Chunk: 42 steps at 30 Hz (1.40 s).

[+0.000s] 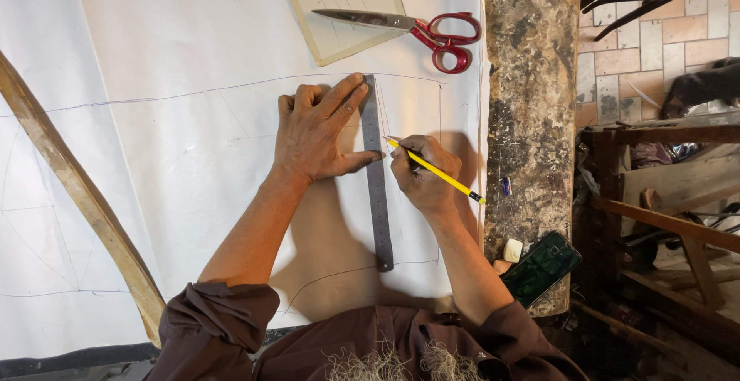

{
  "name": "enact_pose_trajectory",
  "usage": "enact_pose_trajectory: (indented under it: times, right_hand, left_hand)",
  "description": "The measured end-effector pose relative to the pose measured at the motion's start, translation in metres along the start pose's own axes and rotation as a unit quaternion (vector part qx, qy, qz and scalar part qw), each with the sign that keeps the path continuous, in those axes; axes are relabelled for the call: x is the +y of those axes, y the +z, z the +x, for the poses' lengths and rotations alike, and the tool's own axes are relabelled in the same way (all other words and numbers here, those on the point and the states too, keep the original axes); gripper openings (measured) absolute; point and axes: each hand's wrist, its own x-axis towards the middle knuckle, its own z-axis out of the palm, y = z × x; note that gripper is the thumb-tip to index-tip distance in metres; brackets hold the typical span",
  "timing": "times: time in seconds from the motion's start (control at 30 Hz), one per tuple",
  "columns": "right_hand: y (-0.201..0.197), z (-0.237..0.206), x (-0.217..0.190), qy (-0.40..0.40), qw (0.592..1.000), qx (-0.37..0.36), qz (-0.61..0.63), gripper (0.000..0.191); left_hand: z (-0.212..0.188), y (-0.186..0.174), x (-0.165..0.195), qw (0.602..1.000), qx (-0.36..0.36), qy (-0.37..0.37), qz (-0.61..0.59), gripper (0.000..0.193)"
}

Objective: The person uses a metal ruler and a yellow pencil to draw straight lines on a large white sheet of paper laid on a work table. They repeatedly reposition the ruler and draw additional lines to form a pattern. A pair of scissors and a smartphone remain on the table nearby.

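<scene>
My left hand (316,134) presses flat on the steel ruler (376,173), running away from me; my right hand (424,173) pinches a yellow pencil (435,170) at its right edge.

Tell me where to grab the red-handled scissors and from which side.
Take the scissors by the red loops at their right end, coming from the table's right edge. The shut blades point left across the cream board, so the loops lie nearest that edge, clear of both hands.

Curved wooden stick (73,188) runs off the left edge.
</scene>
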Motion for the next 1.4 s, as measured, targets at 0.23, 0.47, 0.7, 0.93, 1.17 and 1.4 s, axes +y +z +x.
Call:
enact_pose_trajectory:
  times: [0.23,0.47,0.7,0.93,1.17,1.4]
  right_hand:
    - [0.001,0.002,-0.001,-0.003,1.0,0.002,0.025,0.01]
    - [-0.001,0.002,0.001,-0.002,0.999,-0.011,0.047,0.01]
    - [-0.001,-0.001,0.006,0.009,0.999,-0.019,0.04,0.01]
    - [-0.003,0.0,0.009,-0.014,1.0,-0.008,0.027,0.012]
    - [-0.001,-0.007,0.015,-0.014,0.999,-0.003,0.048,0.012]
    - [-0.006,-0.013,0.024,0.027,0.996,0.025,0.075,0.005]
  left_hand:
    - [0.003,0.002,0.0,1.0,0.002,-0.002,-0.004,0.11]
    - [0.005,0.004,0.003,1.0,-0.004,-0.004,-0.02,0.111]
    - [0.004,0.009,0.004,1.0,0.005,-0.001,-0.011,0.111]
    - [0.007,0.013,0.01,1.0,-0.007,-0.006,0.0,0.112]
    - [0.004,0.017,0.012,1.0,-0.007,-0.004,-0.007,0.111]
    - [0.0,0.011,0.013,1.0,0.0,0.003,-0.013,0.108]
